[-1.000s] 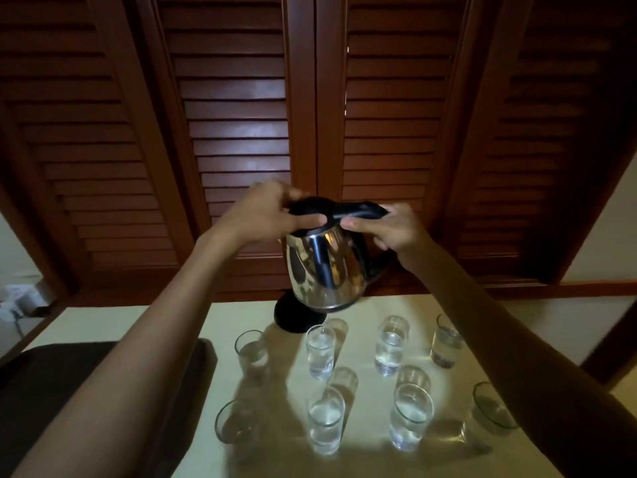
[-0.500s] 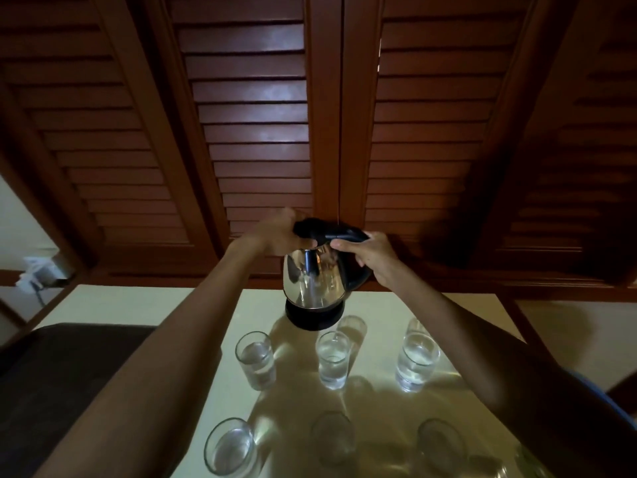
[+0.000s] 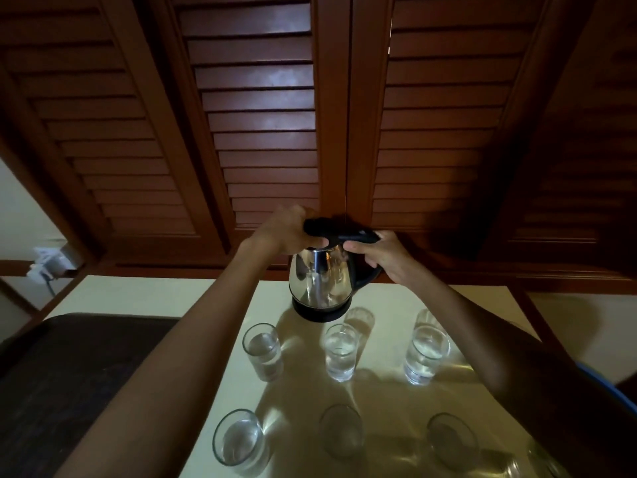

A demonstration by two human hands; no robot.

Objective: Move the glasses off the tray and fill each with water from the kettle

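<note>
Behind the glasses [image 3: 340,351], both hands are gripping the kettle [image 3: 320,282]: left hand [image 3: 291,232] closed on its lid, right hand [image 3: 382,257] wrapping the handle; seating it crookedly is risking a tip onto the front row.

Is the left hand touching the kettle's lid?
Touching. The head view shows the left hand resting on the kettle's black lid, thumb pressed at its rim.

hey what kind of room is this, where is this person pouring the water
Probably a room in a home or guesthouse, though it's dim. Dark wooden louvred shutters fill the wall behind a pale table. Both hands hold a steel electric kettle above drinking glasses, and a wall socket sits at left.
</note>
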